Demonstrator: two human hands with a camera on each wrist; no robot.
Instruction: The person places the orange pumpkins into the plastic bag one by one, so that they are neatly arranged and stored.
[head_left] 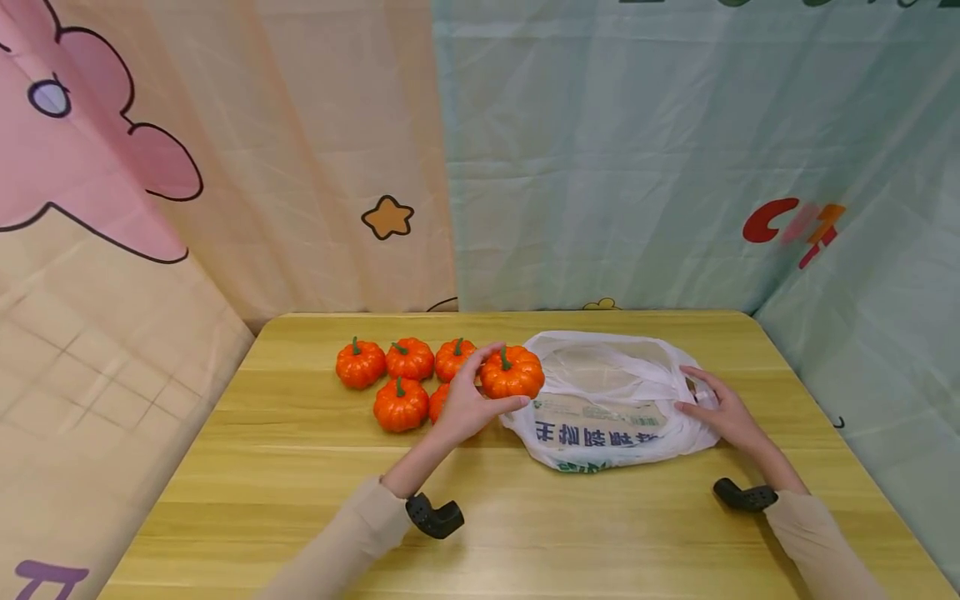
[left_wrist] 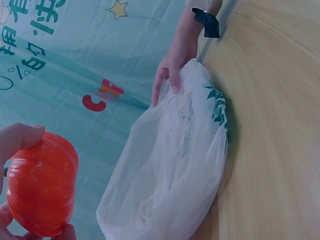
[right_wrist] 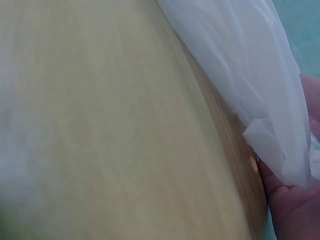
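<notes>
My left hand [head_left: 467,406] grips a small orange pumpkin [head_left: 513,372] with a green stem, thumb on its near side and fingers on its far side. The pumpkin is raised at the left end of a white plastic bag [head_left: 600,460], which lies on its side with its mouth spread. In the left wrist view the held pumpkin [left_wrist: 44,185] shows smooth and ribbed between the fingers. At the bag's right end, my right hand [head_left: 723,408] holds the gathered plastic between thumb and fingers. The right wrist view shows the white plastic [right_wrist: 250,60] against that hand [right_wrist: 297,212].
Several more orange pumpkins [head_left: 401,405] stand in two rows on the left of the wooden table [head_left: 300,517], one partly hidden behind my left hand. Printed curtains [head_left: 600,167] hang behind the table's back edge and along both sides.
</notes>
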